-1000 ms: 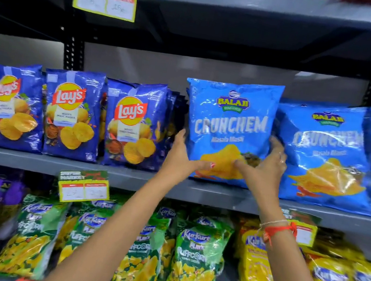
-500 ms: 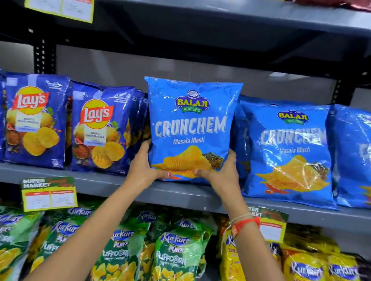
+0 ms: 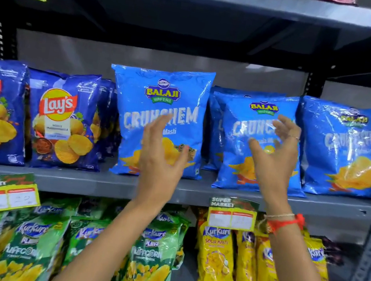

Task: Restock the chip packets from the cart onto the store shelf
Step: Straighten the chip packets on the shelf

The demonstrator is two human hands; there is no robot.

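One Balaji Crunchem packet (image 3: 158,121) stands upright at the front of the middle shelf (image 3: 108,182), between the Lay's packets (image 3: 60,119) on its left and the other Crunchem packets (image 3: 257,142) on its right; it appears to touch neither hand.

Left hand (image 3: 160,158): fingers spread, palm toward the packet front, holding nothing. Right hand (image 3: 275,155): fingers spread, raised in front of the neighbouring Crunchem packet, holding nothing. A red thread band (image 3: 284,224) sits on the right wrist.

Status: this packet's placement reads as done. The middle shelf shows Lay's at left and three Crunchem facings across the right. Kurkure Puffcorn packets (image 3: 151,252) and yellow Kurkure packets (image 3: 216,256) fill the shelf below. The cart is not in view, so how many packets are left to shelve cannot be told.

Change against the frame half a second earlier: both hands then gripped the packet's lower edge, with its base held slightly above the shelf. Now the packet rests on the shelf and both hands have let go and opened. The view has also drawn closer to the shelf, and the price tag (image 3: 232,213) beneath the Crunchem row sits nearer the centre.
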